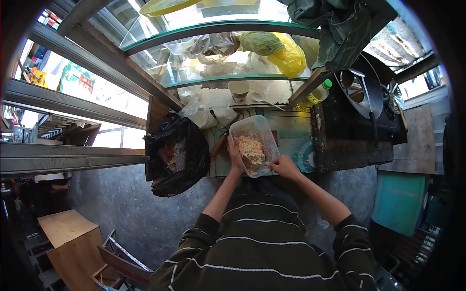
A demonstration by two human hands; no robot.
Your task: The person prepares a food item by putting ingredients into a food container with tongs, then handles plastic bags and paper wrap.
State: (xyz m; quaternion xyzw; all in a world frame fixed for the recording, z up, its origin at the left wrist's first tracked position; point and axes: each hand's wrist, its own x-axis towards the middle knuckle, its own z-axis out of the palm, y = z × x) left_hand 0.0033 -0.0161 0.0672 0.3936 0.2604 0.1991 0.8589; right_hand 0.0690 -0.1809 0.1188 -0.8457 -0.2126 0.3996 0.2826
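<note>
A clear plastic container (264, 127) sits tilted near the counter's front edge, partly filled with a shredded, pale and orange food mix (251, 149). My left hand (235, 154) grips the container's left wall, fingers along its side. At the near right corner, my right hand (284, 167) is closed in a pinch by the rim. Its fingers hide what they hold; a thin pale end seems to reach toward the food. Just left of the container lies a wooden handle (218, 145), partly covered.
A black plastic bag (194, 160) with contents stands at left. Behind are a paper cup (239, 89), a white spoon (267, 101) and an oil bottle (318, 94). Glass shelves (233, 80) hang above; a stove with a wok (364, 104) is at right.
</note>
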